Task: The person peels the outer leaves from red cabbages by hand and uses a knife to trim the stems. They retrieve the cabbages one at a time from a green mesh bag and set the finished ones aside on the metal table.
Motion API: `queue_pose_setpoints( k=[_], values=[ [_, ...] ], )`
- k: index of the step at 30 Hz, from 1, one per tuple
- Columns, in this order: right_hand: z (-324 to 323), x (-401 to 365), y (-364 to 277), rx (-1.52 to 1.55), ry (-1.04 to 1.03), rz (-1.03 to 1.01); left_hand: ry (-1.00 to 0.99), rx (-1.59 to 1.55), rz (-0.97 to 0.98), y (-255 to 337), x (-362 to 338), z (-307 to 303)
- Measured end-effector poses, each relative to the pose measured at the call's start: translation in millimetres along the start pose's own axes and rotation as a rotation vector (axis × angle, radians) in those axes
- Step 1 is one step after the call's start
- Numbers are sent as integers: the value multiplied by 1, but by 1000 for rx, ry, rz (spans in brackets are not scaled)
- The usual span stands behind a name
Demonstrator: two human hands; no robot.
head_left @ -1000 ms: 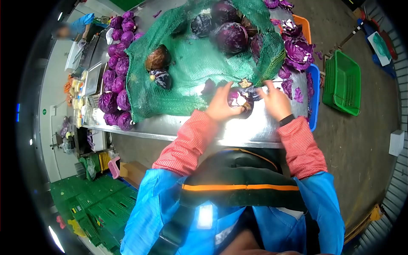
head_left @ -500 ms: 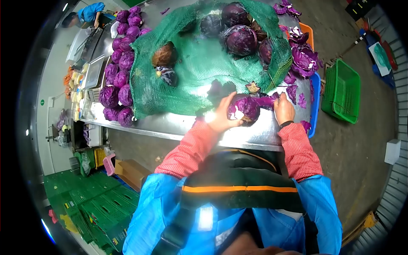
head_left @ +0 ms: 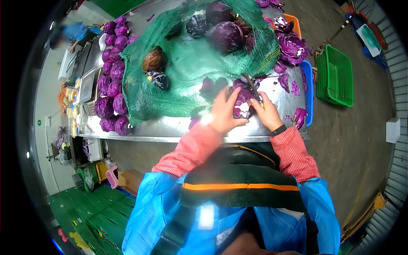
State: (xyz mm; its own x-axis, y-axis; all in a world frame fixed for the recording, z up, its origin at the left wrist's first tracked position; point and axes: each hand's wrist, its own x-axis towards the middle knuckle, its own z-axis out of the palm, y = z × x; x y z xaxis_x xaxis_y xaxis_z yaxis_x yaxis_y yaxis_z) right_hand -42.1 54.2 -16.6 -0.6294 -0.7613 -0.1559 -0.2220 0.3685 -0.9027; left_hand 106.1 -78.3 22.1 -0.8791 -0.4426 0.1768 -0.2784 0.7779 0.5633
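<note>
A red cabbage [head_left: 242, 97] rests at the near edge of the metal table, with white patches where leaves are off. My left hand [head_left: 224, 111] is closed around its left side, thumb below and fingers above. A knife [head_left: 251, 86] with a narrow dark blade lies across the cabbage's upper right; my right hand [head_left: 267, 112] grips its lower end, and the handle is hidden. Just beyond, a green mesh bag [head_left: 187, 68] is spread out, with several cabbages such as a large purple one [head_left: 226, 36] and a brown-leaved one [head_left: 154, 58].
Stripped cabbages [head_left: 114, 88] are piled along the left of the table [head_left: 161, 130]. Loose purple leaves [head_left: 293, 49] lie at the right, beside a blue crate [head_left: 309, 93] and an orange crate [head_left: 293, 23]. A green basket [head_left: 335, 76] stands on the floor. Another person [head_left: 75, 32] works at far left.
My right hand has moved left from a pulled leaf to the cabbage, and the knife now shows over it. A torn leaf now lies at the table's right. The view has shifted slightly.
</note>
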Motion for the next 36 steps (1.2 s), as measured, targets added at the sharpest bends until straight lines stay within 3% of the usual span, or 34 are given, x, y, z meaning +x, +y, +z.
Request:
queue_pose_setpoints(
  k=[3, 4, 8, 11, 12, 16, 19, 20, 23, 24, 26, 31, 36],
  values=[
    [0, -1, -8, -62, 62, 30, -33, -198, 64, -14, 8, 6],
    [0, -2, -8, -74, 146, -20, -16, -259, -29, -11, 8, 6],
    [-10, -24, -9, -71, 52, 112, 156, -187, -311, 13, -11, 18],
    [-7, -26, -4, 8, -52, 51, 12, -417, -414, 11, -33, 8],
    [-7, -19, 8, 46, -93, 16, -144, -302, -468, 13, -32, -10],
    [-19, 12, -4, 32, -311, -153, 73, 41, 24, 15, -9, -26],
    [-25, 23, -17, -151, -274, -222, -28, -177, -108, -6, 1, -3],
    [-27, 18, -22, -214, -176, -210, -31, -176, -153, -9, 3, 1],
    [-46, 3, -29, -496, -121, -172, 44, -32, -313, 6, 6, 13],
    [-47, -3, -17, -535, -49, -302, 77, -2, -357, 11, 9, 15],
    [-48, -14, -6, -612, -34, -379, 139, 55, -446, 21, 12, 21],
    [-42, -15, 5, -677, -71, -476, 216, 16, -454, 26, 16, 31],
    [-45, 32, 41, -656, 24, -381, 258, 42, -399, 34, 11, 33]
  ],
)
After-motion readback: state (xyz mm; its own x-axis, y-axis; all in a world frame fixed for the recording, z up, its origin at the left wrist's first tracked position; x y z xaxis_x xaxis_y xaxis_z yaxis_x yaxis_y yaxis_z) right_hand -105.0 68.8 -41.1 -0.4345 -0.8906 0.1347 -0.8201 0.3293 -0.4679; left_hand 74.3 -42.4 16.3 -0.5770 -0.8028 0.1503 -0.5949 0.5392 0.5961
